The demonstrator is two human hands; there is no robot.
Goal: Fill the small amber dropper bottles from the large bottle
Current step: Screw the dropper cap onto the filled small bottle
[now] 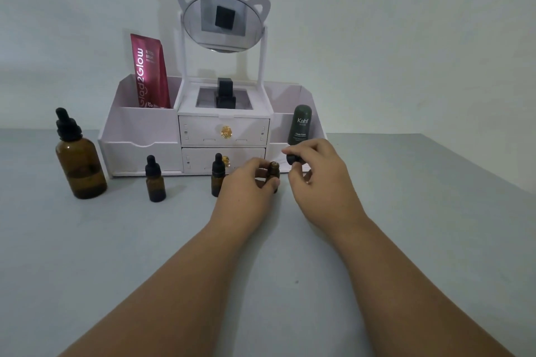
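Now left hand (pixel 249 182) grip closed round small open bottle (pixel 273 171); right hand (pixel 316 171) grip pinches dropper cap (pixel 292 158) just above-right. Glass light, slick, fragile: hold mid-body.

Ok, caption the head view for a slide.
Left hand steadies small uncapped amber glass bottle; right hand lifts its black dropper cap.
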